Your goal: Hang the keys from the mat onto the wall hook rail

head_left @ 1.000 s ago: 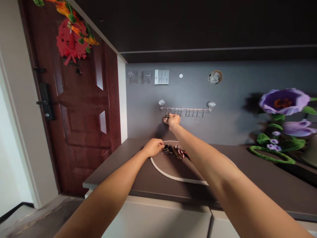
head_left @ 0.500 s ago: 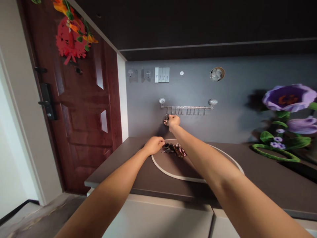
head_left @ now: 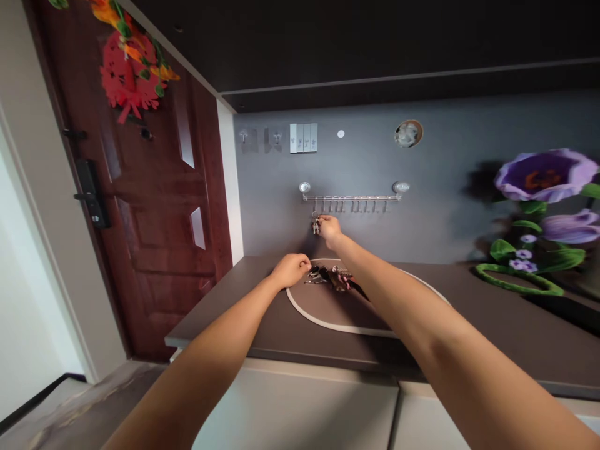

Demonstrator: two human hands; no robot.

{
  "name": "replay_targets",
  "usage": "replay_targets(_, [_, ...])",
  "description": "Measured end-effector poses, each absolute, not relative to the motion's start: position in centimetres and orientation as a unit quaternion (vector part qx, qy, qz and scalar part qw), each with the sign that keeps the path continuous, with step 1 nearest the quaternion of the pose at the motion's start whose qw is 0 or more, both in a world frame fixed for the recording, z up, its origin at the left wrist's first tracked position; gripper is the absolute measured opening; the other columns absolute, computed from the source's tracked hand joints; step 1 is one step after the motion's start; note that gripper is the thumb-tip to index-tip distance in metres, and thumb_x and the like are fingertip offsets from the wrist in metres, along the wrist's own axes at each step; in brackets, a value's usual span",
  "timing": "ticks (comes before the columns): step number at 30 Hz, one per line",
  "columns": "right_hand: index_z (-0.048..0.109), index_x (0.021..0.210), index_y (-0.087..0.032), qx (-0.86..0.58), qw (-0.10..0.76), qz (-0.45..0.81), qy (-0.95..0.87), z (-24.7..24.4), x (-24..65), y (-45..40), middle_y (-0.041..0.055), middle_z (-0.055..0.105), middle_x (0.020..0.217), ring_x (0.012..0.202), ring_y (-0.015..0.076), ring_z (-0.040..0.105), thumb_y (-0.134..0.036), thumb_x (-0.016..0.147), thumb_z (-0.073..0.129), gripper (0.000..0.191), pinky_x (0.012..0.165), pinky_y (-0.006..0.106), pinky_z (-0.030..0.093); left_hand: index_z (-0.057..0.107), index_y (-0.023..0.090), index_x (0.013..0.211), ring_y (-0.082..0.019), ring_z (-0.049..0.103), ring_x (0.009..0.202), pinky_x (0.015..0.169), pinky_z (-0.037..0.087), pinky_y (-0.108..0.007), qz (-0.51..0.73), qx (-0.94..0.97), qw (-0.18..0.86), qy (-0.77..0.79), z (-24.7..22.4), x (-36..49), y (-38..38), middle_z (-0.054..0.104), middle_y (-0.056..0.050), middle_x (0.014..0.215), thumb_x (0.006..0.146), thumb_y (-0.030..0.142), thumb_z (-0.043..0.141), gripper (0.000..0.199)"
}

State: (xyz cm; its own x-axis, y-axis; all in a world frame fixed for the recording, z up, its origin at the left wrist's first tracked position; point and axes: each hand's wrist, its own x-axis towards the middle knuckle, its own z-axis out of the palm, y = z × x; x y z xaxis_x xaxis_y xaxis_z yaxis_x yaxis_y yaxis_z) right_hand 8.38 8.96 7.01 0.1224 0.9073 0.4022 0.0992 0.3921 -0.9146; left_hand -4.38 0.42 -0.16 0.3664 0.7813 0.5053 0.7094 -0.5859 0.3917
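Observation:
My right hand point(head_left: 330, 230) is raised to the wall, its fingertips closed at the side of a small bunch of keys point(head_left: 315, 226). The ring of these keys is at the leftmost hook of a clear hook rail point(head_left: 351, 199); whether it bears the full weight there I cannot tell. Low on the counter, my left hand point(head_left: 291, 270) rests with curled fingers at the left edge of a round mat point(head_left: 323, 320). Anything inside those fingers is hidden. Beside them lies a pile of more keys and keyrings point(head_left: 335, 279), partly behind my right forearm.
A dark shelf point(head_left: 375, 37) overhangs the counter point(head_left: 276, 331). Purple plush flowers point(head_left: 546, 178) stand at the right. On the left is a red-brown door point(head_left: 159, 250). Wall switches point(head_left: 304, 138) and two small hooks sit above the rail.
My right hand has drawn slightly right, so more of the keys below the leftmost hook shows. My left hand stays by the pile. The view has shifted a little.

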Motion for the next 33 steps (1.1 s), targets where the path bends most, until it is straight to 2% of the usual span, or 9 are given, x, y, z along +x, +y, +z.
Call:
replay_targets(3, [0.059, 0.089, -0.014, -0.461, 0.599, 0.306, -0.579, 6.8, 9.0, 8.1, 0.0050, 0.064, 0.081, 0.071, 0.0110, 0.060, -0.014, 0.073, 0.048, 0.019, 0.069, 0.022, 0.046, 0.063, 0.016, 0.080, -0.012, 0.055, 0.065, 0.061, 0.038, -0.022, 0.336, 0.827, 0.042, 0.450, 0.0, -4.3, 0.4, 0.064, -0.002, 0.073, 0.076, 0.027, 0.045, 0.022])
replay_targets(5, [0.057, 0.100, -0.013, -0.478, 0.588, 0.280, -0.590, 6.8, 9.4, 7.1, 0.0085, 0.063, 0.098, 0.087, 0.0124, 0.059, -0.011, 0.071, 0.049, 0.030, 0.078, 0.023, 0.044, 0.064, 0.015, 0.080, -0.012, 0.054, 0.065, 0.061, 0.038, -0.022, 0.331, 0.832, 0.030, 0.444, 0.1, -4.3, 0.3, 0.063, -0.002, 0.074, 0.076, 0.026, 0.046, 0.021])
replay_targets(7, [0.054, 0.107, -0.011, -0.486, 0.573, 0.271, -0.602, 6.8, 9.8, 6.0, 0.0106, 0.060, 0.107, 0.095, 0.0128, 0.057, -0.010, 0.070, 0.049, 0.037, 0.082, 0.023, 0.042, 0.064, 0.015, 0.080, -0.012, 0.053, 0.066, 0.062, 0.039, -0.023, 0.326, 0.837, 0.014, 0.439, 0.1, -4.3, 0.2, 0.062, -0.003, 0.075, 0.076, 0.025, 0.047, 0.020])
replay_targets(15, [0.060, 0.093, -0.012, -0.494, 0.507, 0.243, -0.664, 4.6, 11.8, 2.1, 0.0074, 0.065, 0.092, 0.082, 0.0120, 0.059, -0.014, 0.072, 0.051, 0.024, 0.076, 0.023, 0.044, 0.062, 0.016, 0.094, -0.014, 0.053, 0.073, 0.071, 0.042, -0.025, 0.308, 0.839, -0.010, 0.449, -0.1, -4.2, 0.1, 0.060, -0.005, 0.082, 0.077, 0.022, 0.048, 0.023])
replay_targets(20, [0.062, 0.093, -0.015, -0.535, 0.411, 0.162, -0.721, 2.3, 13.3, -0.3, 0.0050, 0.066, 0.084, 0.073, 0.0126, 0.060, -0.020, 0.075, 0.049, 0.022, 0.072, 0.023, 0.044, 0.059, 0.017, 0.103, -0.015, 0.054, 0.083, 0.078, 0.042, -0.027, 0.297, 0.832, -0.015, 0.469, -0.6, -4.1, 0.8, 0.060, -0.007, 0.091, 0.080, 0.022, 0.043, 0.028])
replay_targets(26, [0.064, 0.095, -0.015, -0.563, 0.283, 0.050, -0.775, 1.5, 14.1, -0.5, 0.0091, 0.066, 0.096, 0.089, 0.0174, 0.059, -0.017, 0.077, 0.046, 0.025, 0.079, 0.024, 0.041, 0.058, 0.019, 0.106, -0.017, 0.054, 0.094, 0.083, 0.041, -0.029, 0.276, 0.832, -0.014, 0.482, -1.0, -3.6, 1.8, 0.061, -0.007, 0.098, 0.081, 0.021, 0.042, 0.030])
replay_targets(33, [0.064, 0.097, -0.017, -0.556, 0.246, 0.021, -0.794, 1.5, 13.2, -0.3, 0.0083, 0.065, 0.101, 0.094, 0.0193, 0.058, -0.020, 0.078, 0.044, 0.027, 0.079, 0.024, 0.040, 0.063, 0.020, 0.094, -0.017, 0.054, 0.092, 0.082, 0.040, -0.027, 0.247, 0.829, -0.033, 0.501, -1.2, -3.0, 2.3, 0.061, -0.006, 0.097, 0.082, 0.023, 0.042, 0.024])
